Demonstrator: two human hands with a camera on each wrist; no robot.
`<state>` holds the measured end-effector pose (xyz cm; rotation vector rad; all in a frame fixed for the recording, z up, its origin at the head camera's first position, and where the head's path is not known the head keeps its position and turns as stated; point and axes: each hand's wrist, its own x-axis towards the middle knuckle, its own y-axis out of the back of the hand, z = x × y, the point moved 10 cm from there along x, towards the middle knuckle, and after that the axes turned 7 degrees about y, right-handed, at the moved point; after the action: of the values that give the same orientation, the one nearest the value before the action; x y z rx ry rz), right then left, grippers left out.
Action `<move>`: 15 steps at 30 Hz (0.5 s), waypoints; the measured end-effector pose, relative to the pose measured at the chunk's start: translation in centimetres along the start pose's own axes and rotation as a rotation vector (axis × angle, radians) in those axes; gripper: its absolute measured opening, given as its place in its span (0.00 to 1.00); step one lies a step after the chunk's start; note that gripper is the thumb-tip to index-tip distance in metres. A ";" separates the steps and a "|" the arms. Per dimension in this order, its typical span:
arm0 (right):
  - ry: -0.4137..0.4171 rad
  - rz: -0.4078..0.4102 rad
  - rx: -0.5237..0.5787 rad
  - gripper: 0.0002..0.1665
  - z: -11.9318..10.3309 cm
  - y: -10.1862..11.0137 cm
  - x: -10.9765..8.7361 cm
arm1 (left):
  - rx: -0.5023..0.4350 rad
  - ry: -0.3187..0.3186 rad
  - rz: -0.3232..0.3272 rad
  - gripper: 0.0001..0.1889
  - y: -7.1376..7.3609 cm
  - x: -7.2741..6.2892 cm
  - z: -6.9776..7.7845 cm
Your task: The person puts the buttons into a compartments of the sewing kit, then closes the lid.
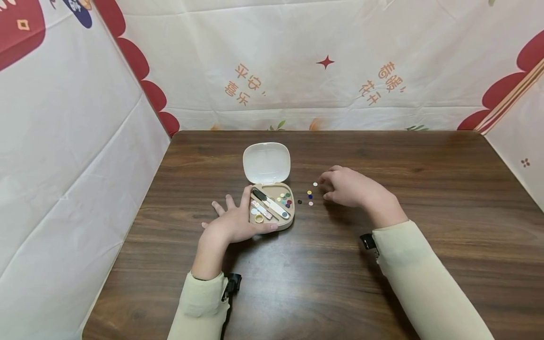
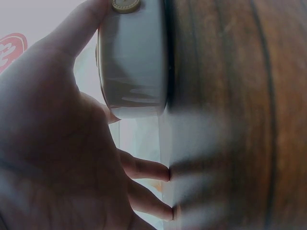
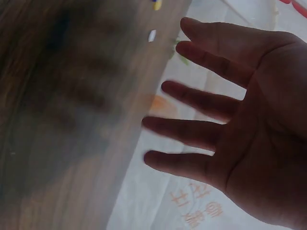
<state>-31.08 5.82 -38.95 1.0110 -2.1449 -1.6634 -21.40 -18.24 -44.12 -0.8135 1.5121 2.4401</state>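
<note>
A small sewing box (image 1: 254, 225) stands on the table with its white lid (image 1: 267, 163) raised. Inside lie a slim white tool (image 1: 272, 205) with a dark end, a pinkish patterned strip (image 1: 261, 209), a gold ring (image 1: 259, 218) and several coloured buttons (image 1: 284, 196). My left hand (image 1: 231, 222) rests against its near left corner, index finger along the side, thumb along the front, other fingers spread on the table. To the right, my right hand (image 1: 350, 188) hovers beside a white button (image 1: 315, 184); the right wrist view shows its fingers extended and holding nothing.
Between the box and the right hand lie a yellow button (image 1: 309, 192), a blue button (image 1: 310, 197), a pink button (image 1: 310, 204) and a black button (image 1: 300, 201). Printed white cloth (image 1: 289, 94) hangs behind the brown wooden table (image 1: 425, 189).
</note>
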 end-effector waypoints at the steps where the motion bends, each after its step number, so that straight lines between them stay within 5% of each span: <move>1: -0.005 -0.014 0.014 0.26 0.3 -0.3 0.1 | 0.000 0.000 0.000 0.68 0.0 0.0 0.0; 10: -0.176 -0.176 0.090 0.62 3.5 -3.0 0.3 | 0.000 0.004 -0.002 0.68 -0.2 0.1 -0.1; 15: -0.151 -0.158 0.079 0.62 3.6 -2.8 1.2 | -0.003 0.004 -0.002 0.68 -0.1 0.2 -0.2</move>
<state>-33.01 7.46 -42.95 1.1379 -2.2960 -1.7910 -21.45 -18.38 -44.33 -0.8209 1.5085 2.4410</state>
